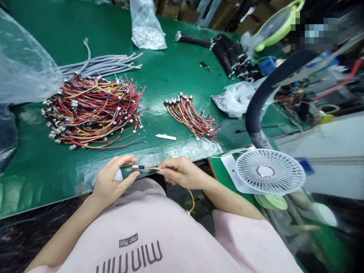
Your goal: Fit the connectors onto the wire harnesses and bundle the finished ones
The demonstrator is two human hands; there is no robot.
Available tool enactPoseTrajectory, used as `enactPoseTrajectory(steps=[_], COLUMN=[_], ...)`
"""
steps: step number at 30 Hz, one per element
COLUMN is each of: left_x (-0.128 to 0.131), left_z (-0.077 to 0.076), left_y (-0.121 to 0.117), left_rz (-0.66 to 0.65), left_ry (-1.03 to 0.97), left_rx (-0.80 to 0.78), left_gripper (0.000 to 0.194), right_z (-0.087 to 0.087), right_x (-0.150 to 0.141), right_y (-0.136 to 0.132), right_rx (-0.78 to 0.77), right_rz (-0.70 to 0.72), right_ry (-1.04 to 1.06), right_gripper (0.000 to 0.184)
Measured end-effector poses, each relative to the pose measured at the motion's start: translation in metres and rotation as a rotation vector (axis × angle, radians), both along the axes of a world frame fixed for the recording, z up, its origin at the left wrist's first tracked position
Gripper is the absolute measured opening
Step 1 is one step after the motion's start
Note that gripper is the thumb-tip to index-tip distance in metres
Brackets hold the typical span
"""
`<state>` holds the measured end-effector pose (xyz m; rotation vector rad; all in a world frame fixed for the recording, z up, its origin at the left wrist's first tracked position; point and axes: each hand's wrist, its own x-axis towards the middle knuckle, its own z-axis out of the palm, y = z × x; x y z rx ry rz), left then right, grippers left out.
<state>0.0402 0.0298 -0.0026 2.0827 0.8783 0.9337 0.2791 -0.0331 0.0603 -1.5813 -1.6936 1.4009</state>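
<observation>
My right hand (pixel 178 170) pinches the wires of a thin cable harness (pixel 149 167) at the table's front edge. Its red, yellow, white and black strands end at the left in a metal round connector (pixel 135 167), and a tail hangs below my right hand. Around that connector my left hand (pixel 113 176) is open, thumb and fingers apart; a small white patch shows by its palm, which I cannot make out. A large heap of similar harnesses (pixel 96 110) lies beyond my left hand. Farther off, to the right, is a smaller bunch of harnesses (pixel 193 117).
A white strip (pixel 165 137) lies between the harness piles. Grey cables (pixel 105 63), a clear bag (pixel 148 28) and black cables (pixel 227 55) lie farther back. At right stand a white fan (pixel 270 171) and a dark flexible hose (pixel 264 91). Plastic sheeting (pixel 25 64) covers the left.
</observation>
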Motion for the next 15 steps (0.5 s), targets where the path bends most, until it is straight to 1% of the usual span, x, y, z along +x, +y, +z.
enactPoseTrajectory(steps=[2, 3, 5, 7, 8, 9, 10, 11, 13, 15], left_x=[-0.005, -0.008, -0.014, -0.018, -0.020, -0.021, -0.022, -0.022, -0.021, -0.020], left_z=[-0.005, -0.008, -0.014, -0.020, -0.023, -0.025, -0.027, -0.028, -0.029, -0.029], left_y=[0.001, 0.002, 0.003, 0.004, 0.004, 0.004, 0.005, 0.005, 0.006, 0.007], left_rz=[-0.002, 0.014, 0.054, 0.093, 0.110, 0.124, 0.134, 0.142, 0.148, 0.146], left_ry=[-0.006, 0.006, 0.044, 0.074, 0.085, 0.096, 0.104, 0.111, 0.125, 0.130], left_rx=[-0.043, -0.045, -0.033, -0.012, 0.002, 0.020, 0.039, 0.057, 0.082, 0.100], left_gripper=[0.054, 0.056, 0.052, 0.045, 0.042, 0.039, 0.035, 0.032, 0.026, 0.024], right_z=[0.019, 0.031, 0.055, 0.072, 0.076, 0.077, 0.074, 0.069, 0.053, 0.031], right_x=[0.025, 0.039, 0.069, 0.096, 0.109, 0.121, 0.131, 0.140, 0.154, 0.159], right_y=[0.000, 0.001, 0.004, 0.014, 0.023, 0.033, 0.045, 0.059, 0.086, 0.108], right_rx=[0.067, 0.129, 0.247, 0.346, 0.376, 0.392, 0.393, 0.388, 0.345, 0.312], right_rz=[-0.022, -0.030, -0.066, -0.205, -0.299, -0.386, -0.445, -0.482, -0.483, -0.445], right_ry=[-0.121, -0.238, -0.563, -0.981, -1.176, -1.335, -1.443, -1.501, -1.537, -1.524], right_gripper=[0.024, 0.024, 0.025, 0.027, 0.029, 0.030, 0.032, 0.034, 0.038, 0.040])
